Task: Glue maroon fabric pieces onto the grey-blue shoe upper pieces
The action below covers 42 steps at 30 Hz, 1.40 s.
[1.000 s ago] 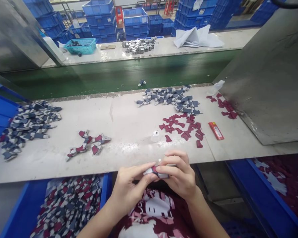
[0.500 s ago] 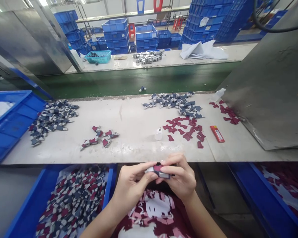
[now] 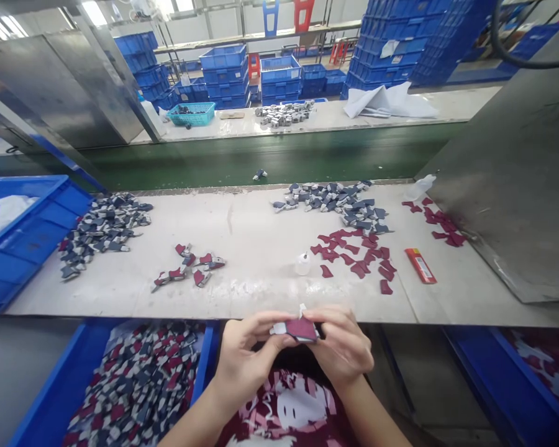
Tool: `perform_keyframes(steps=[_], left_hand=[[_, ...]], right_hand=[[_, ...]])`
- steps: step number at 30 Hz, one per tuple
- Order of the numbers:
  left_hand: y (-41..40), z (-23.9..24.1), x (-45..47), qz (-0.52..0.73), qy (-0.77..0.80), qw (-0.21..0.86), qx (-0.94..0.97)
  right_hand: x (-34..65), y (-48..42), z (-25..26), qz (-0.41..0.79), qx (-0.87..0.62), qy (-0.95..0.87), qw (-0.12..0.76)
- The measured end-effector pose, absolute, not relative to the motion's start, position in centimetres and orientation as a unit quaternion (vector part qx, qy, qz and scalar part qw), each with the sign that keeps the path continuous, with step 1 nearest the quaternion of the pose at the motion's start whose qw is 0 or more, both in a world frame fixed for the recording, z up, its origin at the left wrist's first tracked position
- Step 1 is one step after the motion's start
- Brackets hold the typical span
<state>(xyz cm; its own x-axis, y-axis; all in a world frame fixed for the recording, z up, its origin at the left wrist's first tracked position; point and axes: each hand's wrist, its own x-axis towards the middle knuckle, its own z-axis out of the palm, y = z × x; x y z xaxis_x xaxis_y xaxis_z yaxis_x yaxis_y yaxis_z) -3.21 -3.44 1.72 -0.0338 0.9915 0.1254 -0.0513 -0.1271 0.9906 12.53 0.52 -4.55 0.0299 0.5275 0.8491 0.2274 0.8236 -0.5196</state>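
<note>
Between my two hands, just off the table's front edge, is a small part (image 3: 300,329) with a maroon top face, a dark side and light grey ends. My left hand (image 3: 249,347) pinches its left end between thumb and fingers. The other end is gripped by the fingers of my right hand (image 3: 342,344). Loose maroon pieces (image 3: 354,251) lie ahead to the right. Behind them is a pile of navy and grey parts (image 3: 335,198). A few parts with maroon faces (image 3: 200,264) lie ahead to the left. A small clear bottle (image 3: 302,265) stands in the middle.
Navy and grey parts (image 3: 109,226) are heaped at left beside a blue crate (image 3: 41,233). Below the table, a blue bin (image 3: 209,347) holds many parts. A red packet (image 3: 420,267) lies at right near a metal panel (image 3: 507,186). Beyond runs a green conveyor belt (image 3: 317,152).
The held part has been turned so that more of its maroon face shows. My right fingers have shifted on it. The camera view has moved slightly.
</note>
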Motion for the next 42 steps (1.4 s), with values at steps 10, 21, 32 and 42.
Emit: perform_keyframes(steps=[10,21,32,42], left_hand=[[-0.3,0.3,-3.9,0.564,0.506,0.459,0.464],[1.5,0.0,-13.0,0.499,0.657,0.345,0.447],[12.9,3.0,-24.9,0.228,0.669,-0.047,0.706],[35.6,0.5,-18.4,0.183,0.747,0.076,0.635]], right_hand=[[11.6,1.6,-3.5,0.401,-0.388,-0.605,0.567],[8.5,3.0,-4.3,0.222,-0.317,-0.719,0.578],[12.3,6.4,-7.2,0.092,-0.497,-0.752,0.424],[12.2,6.8,-8.6,0.057,-0.427,-0.738,0.52]])
